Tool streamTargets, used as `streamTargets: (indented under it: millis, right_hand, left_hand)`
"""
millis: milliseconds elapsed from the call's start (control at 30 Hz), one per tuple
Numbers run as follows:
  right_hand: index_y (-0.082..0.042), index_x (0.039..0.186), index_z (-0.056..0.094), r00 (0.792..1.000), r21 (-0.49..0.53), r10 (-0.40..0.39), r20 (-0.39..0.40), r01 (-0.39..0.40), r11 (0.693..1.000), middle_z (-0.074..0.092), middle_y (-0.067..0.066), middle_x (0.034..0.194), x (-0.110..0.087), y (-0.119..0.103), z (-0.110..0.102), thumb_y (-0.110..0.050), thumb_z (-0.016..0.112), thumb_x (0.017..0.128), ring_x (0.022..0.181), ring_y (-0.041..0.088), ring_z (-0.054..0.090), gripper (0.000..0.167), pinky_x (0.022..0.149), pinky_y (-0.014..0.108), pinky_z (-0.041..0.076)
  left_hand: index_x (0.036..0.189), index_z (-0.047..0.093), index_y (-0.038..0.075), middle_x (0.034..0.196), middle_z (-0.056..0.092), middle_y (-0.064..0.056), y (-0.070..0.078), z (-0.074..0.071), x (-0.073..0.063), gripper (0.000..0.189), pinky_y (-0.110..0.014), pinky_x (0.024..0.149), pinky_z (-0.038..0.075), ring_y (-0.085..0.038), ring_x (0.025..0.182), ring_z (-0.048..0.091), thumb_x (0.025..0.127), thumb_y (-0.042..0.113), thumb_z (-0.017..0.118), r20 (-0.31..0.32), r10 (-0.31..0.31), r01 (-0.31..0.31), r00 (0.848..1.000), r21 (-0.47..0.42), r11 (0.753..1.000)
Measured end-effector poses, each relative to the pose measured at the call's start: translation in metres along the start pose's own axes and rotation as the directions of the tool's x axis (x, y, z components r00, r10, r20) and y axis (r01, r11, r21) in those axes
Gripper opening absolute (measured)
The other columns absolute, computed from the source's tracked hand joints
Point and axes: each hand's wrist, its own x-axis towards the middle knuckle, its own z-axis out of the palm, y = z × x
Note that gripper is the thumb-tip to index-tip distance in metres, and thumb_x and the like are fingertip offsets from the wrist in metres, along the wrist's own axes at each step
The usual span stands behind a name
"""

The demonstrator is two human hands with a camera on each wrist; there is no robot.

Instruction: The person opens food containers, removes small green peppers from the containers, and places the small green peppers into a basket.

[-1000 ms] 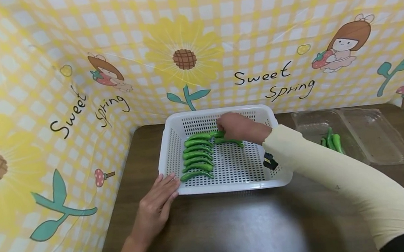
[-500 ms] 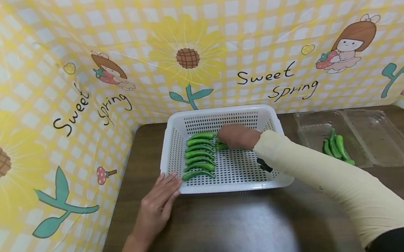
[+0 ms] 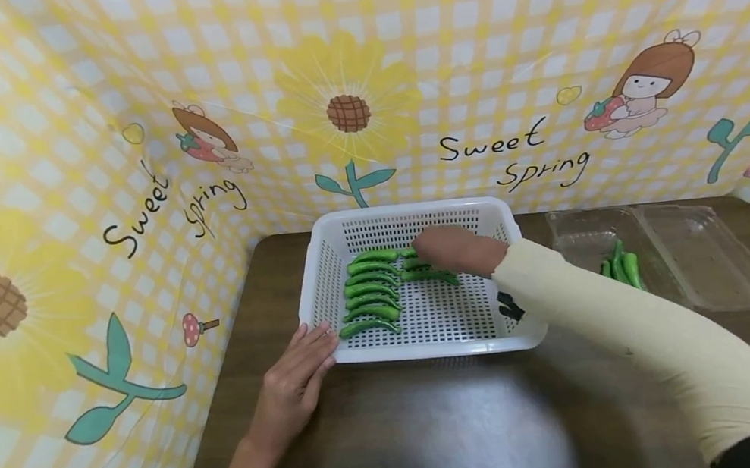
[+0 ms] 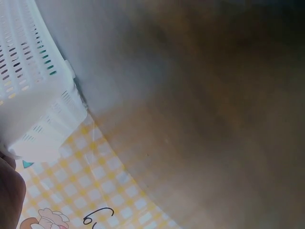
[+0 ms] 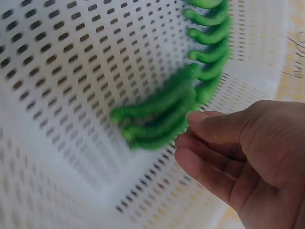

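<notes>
A white perforated basket (image 3: 428, 349) stands on the table. Along its left side lies a column of several green chili peppers (image 3: 370, 289), side by side. To their right is a second, shorter group of green peppers (image 3: 430, 275); three show in the right wrist view. My right hand (image 3: 455, 248) is over this group, fingers bent and thumb beside the index finger. The right wrist view puts the thumb tip right at the end of one pepper (image 5: 162, 125), with no pepper seen between the fingers. My left hand (image 3: 296, 372) rests straight fingers on the basket's front left corner.
At the right, a clear plastic clamshell box (image 3: 713, 252) lies with its lid spread out, holding several more green peppers (image 3: 625, 266). A yellow checked cloth (image 3: 246, 49) covers the walls behind and left. The brown table (image 3: 423, 427) extends in front of the basket.
My right hand has shifted down, then right, uncovering the second group. That group's front pepper lies slightly nearer the basket's front than before. My left hand stays on the corner.
</notes>
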Motion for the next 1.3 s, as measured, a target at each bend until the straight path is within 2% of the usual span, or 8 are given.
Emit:
streamTargets:
  millis: [200,400,600,700,800,933,1133,1300]
  right_hand:
    - [-0.014,0.077,0.052,0.986,-0.035,-0.018,-0.164,0.012,0.999,0.046,-0.001,0.073,-0.043,0.020,-0.025,-0.001,0.049,0.103,0.064,0.015,0.040,0.030,0.055,0.025,0.034]
    - [-0.008,0.099,0.070,0.951,-0.039,0.080,-0.298,-0.096,0.995,0.069,0.007,0.095,-0.087,0.061,-0.042,-0.010,0.058,0.103,0.075,0.020,0.058,0.012,0.063,0.032,0.052]
    - [-0.007,0.094,0.067,0.944,-0.031,0.160,-0.287,-0.177,0.984,0.065,0.007,0.088,-0.129,0.116,-0.034,-0.011,0.059,0.102,0.071,0.020,0.054,0.012,0.060,0.035,0.049]
    - [-0.009,0.088,0.066,0.965,-0.094,0.111,-0.236,-0.136,0.986,0.060,0.004,0.083,-0.148,0.146,-0.016,-0.007,0.061,0.100,0.068,0.017,0.051,0.013,0.057,0.033,0.046]
    - [-0.011,0.087,0.068,0.986,-0.157,0.021,-0.162,-0.047,0.987,0.062,0.003,0.086,-0.165,0.170,0.006,0.000,0.067,0.095,0.072,0.015,0.057,0.013,0.058,0.035,0.052]
    - [-0.014,0.093,0.073,0.988,-0.179,-0.108,-0.108,0.088,0.980,0.069,0.004,0.100,-0.182,0.191,0.032,0.007,0.069,0.089,0.085,0.018,0.066,0.022,0.068,0.039,0.061]
    - [-0.019,0.101,0.076,0.944,-0.230,-0.308,-0.116,0.276,0.933,0.069,-0.004,0.104,-0.193,0.200,0.058,0.013,0.072,0.079,0.092,0.012,0.065,0.039,0.069,0.034,0.062]
    - [-0.024,0.087,0.072,0.896,-0.249,-0.421,-0.143,0.379,0.891,0.065,-0.009,0.098,-0.189,0.201,0.069,0.018,0.069,0.075,0.085,0.008,0.058,0.044,0.061,0.028,0.054]
  left_hand:
    - [0.118,0.074,-0.003,0.120,0.075,-0.020,0.000,0.001,-0.001,0.028,-0.044,0.122,0.043,-0.036,0.119,0.069,0.104,0.016,0.061,0.007,-0.008,0.008,1.000,-0.012,1.000]
    - [0.118,0.074,-0.004,0.119,0.075,-0.020,-0.001,0.001,0.000,0.028,-0.043,0.123,0.042,-0.036,0.120,0.069,0.104,0.016,0.061,-0.009,-0.001,0.001,1.000,-0.016,1.000]
    - [0.119,0.074,-0.002,0.120,0.075,-0.019,-0.002,0.001,0.000,0.030,-0.042,0.123,0.041,-0.034,0.121,0.069,0.105,0.020,0.060,-0.008,-0.020,0.019,1.000,-0.018,1.000]
    - [0.119,0.074,-0.002,0.121,0.075,-0.019,-0.002,0.002,0.000,0.030,-0.042,0.124,0.041,-0.034,0.122,0.069,0.105,0.020,0.060,0.002,-0.023,0.023,1.000,-0.021,1.000]
    - [0.119,0.074,-0.003,0.120,0.075,-0.019,-0.002,0.003,-0.001,0.030,-0.042,0.123,0.041,-0.034,0.121,0.069,0.105,0.019,0.060,-0.005,-0.016,0.016,1.000,-0.023,1.000]
    - [0.118,0.074,-0.004,0.119,0.075,-0.020,-0.002,0.003,-0.001,0.029,-0.042,0.123,0.042,-0.035,0.120,0.069,0.105,0.018,0.060,-0.021,-0.002,0.001,1.000,-0.022,1.000]
    - [0.119,0.074,-0.003,0.119,0.075,-0.021,-0.001,0.004,-0.001,0.028,-0.043,0.123,0.042,-0.034,0.121,0.069,0.103,0.016,0.062,-0.010,-0.014,0.014,1.000,-0.032,0.999]
    - [0.119,0.074,-0.003,0.119,0.075,-0.020,0.000,0.004,-0.001,0.027,-0.043,0.123,0.042,-0.035,0.121,0.069,0.103,0.015,0.063,-0.007,-0.025,0.025,1.000,-0.028,0.999]
